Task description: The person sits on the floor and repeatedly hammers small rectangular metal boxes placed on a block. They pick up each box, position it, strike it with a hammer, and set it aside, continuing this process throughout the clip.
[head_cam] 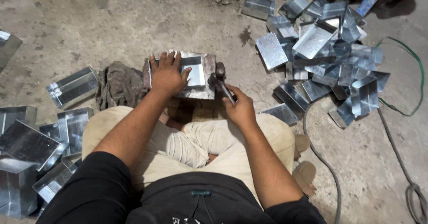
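— Nearest the lens, what did you see?

— Black sleeves and a dark top, then crossed legs in pale trousers (pixel 196 143); the person sat on the concrete floor (pixel 111 18).

— And the left hand?

— Left hand (pixel 167 74) lay flat, palm down, fingers (pixel 162 61) spread, pressing on a folded piece of galvanised sheet metal (pixel 196 70). It gripped nothing; it only held the piece down.

— Where was that piece?

— On a thick metal block (pixel 203 92) just beyond the knees, in the middle of the view. A crumpled grey rag (pixel 119 85) lay touching the block on its left side.

— The right hand?

— Right hand (pixel 240 110) was closed around the handle of a hammer (pixel 220 83). The hammer's dark head stood at the right edge of the block, just beside the sheet piece. Whether it touched the metal, I could not tell.

— What else lay about?

— A big heap of shiny folded sheet pieces (pixel 325 59) on the floor to the right, well apart from the block, some tilted over others. A smaller stack of similar pieces (pixel 35 152) sat at the left, near the person's hip, with one more piece (pixel 73 88) lying alone beside the rag.

— Any cables?

— A grey cable (pixel 325 161) curved along the floor at the right, and a thin green cord (pixel 417 72) looped farther out.
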